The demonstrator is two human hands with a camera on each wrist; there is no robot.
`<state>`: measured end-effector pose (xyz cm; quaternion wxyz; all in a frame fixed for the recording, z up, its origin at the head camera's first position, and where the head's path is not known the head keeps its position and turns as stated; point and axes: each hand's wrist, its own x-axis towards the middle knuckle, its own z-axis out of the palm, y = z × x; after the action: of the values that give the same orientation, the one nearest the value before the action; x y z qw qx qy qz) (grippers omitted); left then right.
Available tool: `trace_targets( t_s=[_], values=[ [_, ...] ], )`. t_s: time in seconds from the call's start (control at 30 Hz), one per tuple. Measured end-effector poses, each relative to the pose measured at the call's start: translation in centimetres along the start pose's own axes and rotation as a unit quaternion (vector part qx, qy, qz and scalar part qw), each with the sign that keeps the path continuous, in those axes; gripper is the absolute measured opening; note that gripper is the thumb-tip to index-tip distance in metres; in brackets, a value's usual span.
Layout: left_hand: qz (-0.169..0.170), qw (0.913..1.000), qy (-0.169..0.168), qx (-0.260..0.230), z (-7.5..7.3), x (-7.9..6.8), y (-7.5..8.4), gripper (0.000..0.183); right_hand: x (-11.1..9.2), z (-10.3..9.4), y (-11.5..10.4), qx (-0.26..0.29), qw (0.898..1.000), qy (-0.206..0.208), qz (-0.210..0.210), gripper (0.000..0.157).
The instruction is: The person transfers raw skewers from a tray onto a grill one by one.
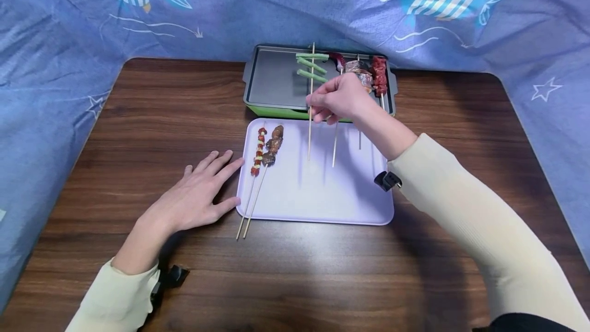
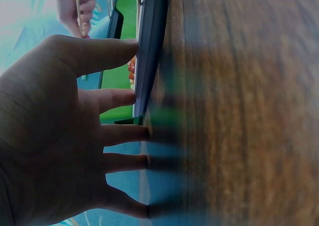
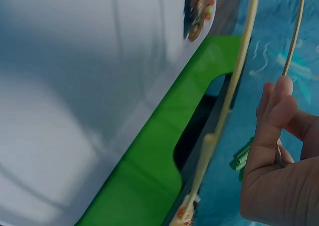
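Note:
My right hand pinches the stick of a green bean skewer, holding it above the dark grill plate. Several green pieces cross the stick's upper part; its lower end hangs over the lilac tray. With fingers spread and straight, my left hand rests on the table, thumb and index finger touching the tray's left edge. Beside it on the tray lie a red-and-pale skewer and a brown meat skewer. In the right wrist view, the fingers pinch the stick, and the green pieces are partly hidden.
On the grill's right side lie a raw red meat skewer, a silvery-skinned skewer and a dark red skewer, with sticks overhanging the front. The grill has a green base. Blue patterned cloth hangs behind the wooden table.

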<state>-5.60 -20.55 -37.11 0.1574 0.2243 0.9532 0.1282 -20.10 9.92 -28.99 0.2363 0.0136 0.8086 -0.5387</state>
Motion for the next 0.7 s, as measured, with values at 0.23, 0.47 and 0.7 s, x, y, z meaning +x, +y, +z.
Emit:
trace_targets(
  t_s=[0.23, 0.47, 0.7],
  values=[
    [0.001, 1.0, 0.002, 0.003, 0.0, 0.0, 0.0, 0.077, 2.2, -0.6, -0.1, -0.005, 1.0, -0.001, 0.021, 0.024],
    [0.003, 1.0, 0.007, 0.004, 0.0, 0.1, -0.1, 0.078, 3.5, -0.6, -0.5, -0.02, 0.999, -0.005, 0.038, 0.024],
    [-0.001, 1.0, 0.005, 0.001, 0.1, 0.1, -0.1, 0.078, 4.3, -0.5, -0.5, -0.032, 0.998, 0.001, 0.051, 0.024]
  ],
)
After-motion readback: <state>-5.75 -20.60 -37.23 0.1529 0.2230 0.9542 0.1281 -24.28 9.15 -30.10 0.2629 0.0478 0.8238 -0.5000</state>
